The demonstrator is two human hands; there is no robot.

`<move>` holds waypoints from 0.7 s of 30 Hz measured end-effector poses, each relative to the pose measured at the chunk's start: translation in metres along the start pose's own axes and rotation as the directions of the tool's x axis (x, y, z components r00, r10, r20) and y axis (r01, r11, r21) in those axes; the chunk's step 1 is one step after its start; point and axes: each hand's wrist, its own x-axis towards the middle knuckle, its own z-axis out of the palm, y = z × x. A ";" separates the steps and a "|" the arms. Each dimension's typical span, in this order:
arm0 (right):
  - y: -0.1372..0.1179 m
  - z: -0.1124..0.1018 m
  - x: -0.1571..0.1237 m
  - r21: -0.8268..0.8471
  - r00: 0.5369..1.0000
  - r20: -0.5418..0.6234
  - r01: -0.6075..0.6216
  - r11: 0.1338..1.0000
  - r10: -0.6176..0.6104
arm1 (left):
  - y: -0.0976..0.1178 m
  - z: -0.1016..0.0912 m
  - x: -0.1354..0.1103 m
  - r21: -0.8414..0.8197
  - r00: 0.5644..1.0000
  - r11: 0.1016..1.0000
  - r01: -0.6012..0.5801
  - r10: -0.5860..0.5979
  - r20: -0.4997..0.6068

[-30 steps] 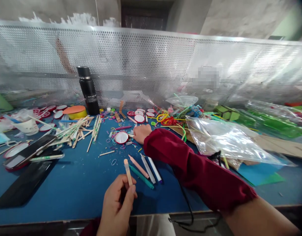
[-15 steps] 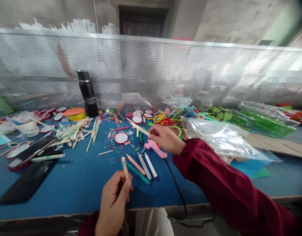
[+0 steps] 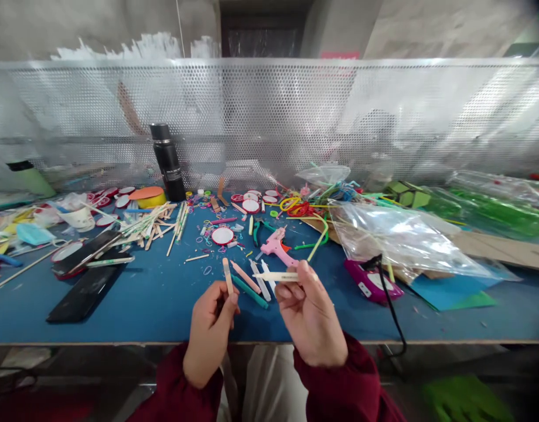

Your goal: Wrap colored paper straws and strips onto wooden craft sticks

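My left hand (image 3: pixel 210 331) is closed round a pale wooden craft stick (image 3: pixel 228 276) that stands nearly upright above the near edge of the blue table (image 3: pixel 142 299). My right hand (image 3: pixel 310 319) pinches a second, whitish craft stick (image 3: pixel 276 276), held level and pointing left toward the first. Just beyond both hands lie several coloured marker pens (image 3: pixel 251 284) and a pink glue gun (image 3: pixel 276 247).
A heap of wooden sticks (image 3: pixel 150 228), red-rimmed round lids (image 3: pixel 222 235), small coloured loops, a black flask (image 3: pixel 167 162), dark phones (image 3: pixel 82 291) at left. Clear plastic bags (image 3: pixel 396 240), cardboard, green items and a magenta device (image 3: pixel 370 282) with a black cable at right. A perforated metal screen (image 3: pixel 269 117) closes the back.
My right hand drew back from the middle of the table with a stick and now sits close to my left hand near the table edge. The view tilted down.
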 end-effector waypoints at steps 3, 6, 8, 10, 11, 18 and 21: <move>0.007 0.001 -0.003 0.065 0.996 0.035 -0.079 0.995 0.077 | 0.001 0.000 0.001 0.024 1.000 1.000 -0.019 0.019 -0.006; 0.012 0.005 -0.007 0.039 0.992 0.053 -0.113 0.993 0.111 | 0.001 0.000 0.001 0.032 1.000 0.999 -0.028 0.028 -0.013; 0.016 0.007 -0.011 -0.018 0.987 0.080 -0.141 0.990 0.142 | -0.001 0.000 0.001 0.028 1.000 0.999 -0.029 0.029 -0.007; 0.022 0.005 -0.015 -0.089 0.981 0.125 -0.141 0.986 0.152 | -0.002 0.000 0.001 0.018 0.999 0.999 -0.033 0.033 0.004; 0.026 0.003 -0.017 -0.131 0.981 0.146 -0.112 0.985 0.131 | -0.002 0.000 0.001 0.012 0.999 0.999 -0.037 0.037 0.008; 0.062 -0.025 -0.021 -0.521 0.870 0.312 0.492 0.698 -0.381 | 0.002 0.000 0.001 -0.028 0.999 0.999 -0.046 0.046 -0.007; 0.071 -0.026 -0.022 -0.538 0.785 0.385 0.618 0.572 -0.486 | 0.003 0.000 0.000 -0.031 0.998 0.998 -0.054 0.054 -0.018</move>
